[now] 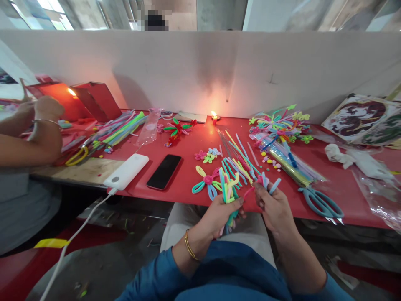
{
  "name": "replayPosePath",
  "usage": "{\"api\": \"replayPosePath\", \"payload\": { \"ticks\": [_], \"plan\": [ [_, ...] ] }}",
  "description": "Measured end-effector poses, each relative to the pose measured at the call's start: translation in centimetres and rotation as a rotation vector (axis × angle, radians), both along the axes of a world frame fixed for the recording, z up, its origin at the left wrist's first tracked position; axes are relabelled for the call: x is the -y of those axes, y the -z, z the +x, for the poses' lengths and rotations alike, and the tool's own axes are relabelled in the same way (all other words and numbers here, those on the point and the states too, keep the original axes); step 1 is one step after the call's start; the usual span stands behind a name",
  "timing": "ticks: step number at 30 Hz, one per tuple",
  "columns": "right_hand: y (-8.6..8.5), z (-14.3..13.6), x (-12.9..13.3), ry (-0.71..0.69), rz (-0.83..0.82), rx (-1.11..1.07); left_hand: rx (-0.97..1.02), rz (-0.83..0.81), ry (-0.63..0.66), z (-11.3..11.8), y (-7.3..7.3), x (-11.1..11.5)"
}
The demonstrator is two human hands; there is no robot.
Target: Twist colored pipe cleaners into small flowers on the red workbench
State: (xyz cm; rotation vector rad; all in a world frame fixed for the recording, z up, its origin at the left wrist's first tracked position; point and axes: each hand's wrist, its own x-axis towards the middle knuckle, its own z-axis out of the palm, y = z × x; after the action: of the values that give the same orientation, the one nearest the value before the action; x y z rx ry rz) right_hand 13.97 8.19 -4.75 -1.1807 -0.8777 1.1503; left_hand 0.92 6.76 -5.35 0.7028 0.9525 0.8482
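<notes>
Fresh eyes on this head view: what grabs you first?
Probably the small lit candle, burning near the wall at the back of the red table. Next, the bright bundle of fuzzy stems in the left hand, at the table's front edge. The black phone also stands out, lying left of the hands.

I see the left hand gripping fuzzy stems and the right hand pinching pink and blue pieces. On the red table, a flower lies between the phone and scissors; a candle burns behind.
</notes>
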Motion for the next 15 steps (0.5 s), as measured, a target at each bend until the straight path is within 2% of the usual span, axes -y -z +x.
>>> {"api": "replayPosePath", "payload": {
  "ticks": [4,9,11,13,15],
  "plan": [
    [-0.1,0.0,0.1,-0.104,-0.06,0.001,0.025,0.009,-0.009,0.1,-0.1,0.0],
    [-0.9,0.0,0.1,-0.001,-0.08,-0.224,0.065,-0.02,-0.015,0.2,0.0,0.1],
    [-1.1,0.2,0.0,-0.007,-0.05,-0.261,0.077,-0.026,-0.023,0.1,0.1,0.1],
    [-0.9,0.3,0.1,-0.033,-0.028,-0.195,0.067,-0.003,-0.013,0.1,0.1,0.1],
    [-0.5,0.4,0.3,-0.146,-0.049,-0.067,0.021,0.045,0.02,0.1,-0.1,0.1]
  ]
}}
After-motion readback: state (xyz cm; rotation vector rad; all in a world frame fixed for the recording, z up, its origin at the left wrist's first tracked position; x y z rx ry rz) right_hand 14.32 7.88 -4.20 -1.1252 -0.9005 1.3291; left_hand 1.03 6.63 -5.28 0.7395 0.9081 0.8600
